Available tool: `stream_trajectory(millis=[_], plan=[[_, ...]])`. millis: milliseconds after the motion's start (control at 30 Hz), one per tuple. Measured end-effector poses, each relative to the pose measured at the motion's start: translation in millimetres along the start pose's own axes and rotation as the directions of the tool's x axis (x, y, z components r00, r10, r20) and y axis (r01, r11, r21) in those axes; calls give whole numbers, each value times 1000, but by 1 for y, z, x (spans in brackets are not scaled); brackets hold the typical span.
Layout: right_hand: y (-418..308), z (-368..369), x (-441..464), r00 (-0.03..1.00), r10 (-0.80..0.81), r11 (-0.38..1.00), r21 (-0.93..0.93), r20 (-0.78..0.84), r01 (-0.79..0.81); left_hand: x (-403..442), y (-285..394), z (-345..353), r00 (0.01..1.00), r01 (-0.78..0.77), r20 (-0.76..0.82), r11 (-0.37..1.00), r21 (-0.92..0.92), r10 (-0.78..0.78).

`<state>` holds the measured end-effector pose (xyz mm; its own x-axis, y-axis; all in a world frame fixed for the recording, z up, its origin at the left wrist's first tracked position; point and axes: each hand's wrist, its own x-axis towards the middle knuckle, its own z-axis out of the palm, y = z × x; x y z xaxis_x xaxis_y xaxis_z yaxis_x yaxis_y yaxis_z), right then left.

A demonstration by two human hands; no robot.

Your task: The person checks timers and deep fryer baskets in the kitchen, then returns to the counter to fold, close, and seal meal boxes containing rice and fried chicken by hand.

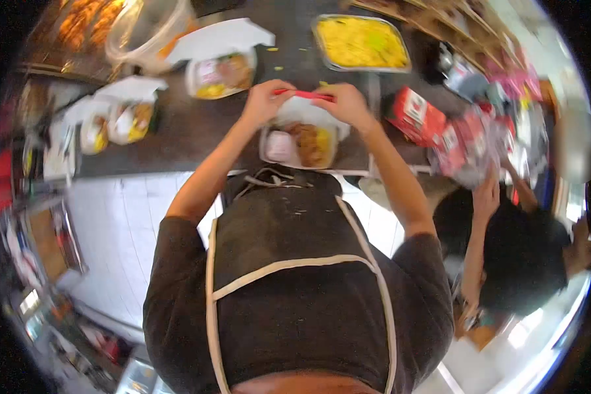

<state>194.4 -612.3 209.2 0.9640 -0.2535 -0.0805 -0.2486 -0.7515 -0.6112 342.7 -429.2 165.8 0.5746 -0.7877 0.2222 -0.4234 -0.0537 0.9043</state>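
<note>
A thin red item [305, 95] is stretched between my left hand [267, 102] and my right hand [343, 104], with the fingers of each closed on an end of it. Just below it, near the counter's front edge, sits a food container [266, 146] with its pale lid raised behind. Inside are a pinkish-white round item [280, 146], brown food [308, 146] and yellow food [323, 140]. What the red item is cannot be made out.
Another filled container [220, 75] lies behind to the left, two more [130, 123] farther left. A tray of yellow food [361, 43] stands at the back right. A red box [416, 117] and plastic bags [469, 141] are right, beside another person [522, 256].
</note>
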Motion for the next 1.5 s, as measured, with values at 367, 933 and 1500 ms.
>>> stream_trajectory(millis=[367,933,1500], plan=[[127,-128,-72,765,419,907,260,-488,-331,-34,11,-15,990,127,70,988,-93,-121],[266,-112,-198,496,866,219,937,-58,-273,149,44,335,370,784,797,621,8,-477],[87,-113,-64,788,573,-6,963,225,-271,121,137,85,623,712,352,692,114,-699]])
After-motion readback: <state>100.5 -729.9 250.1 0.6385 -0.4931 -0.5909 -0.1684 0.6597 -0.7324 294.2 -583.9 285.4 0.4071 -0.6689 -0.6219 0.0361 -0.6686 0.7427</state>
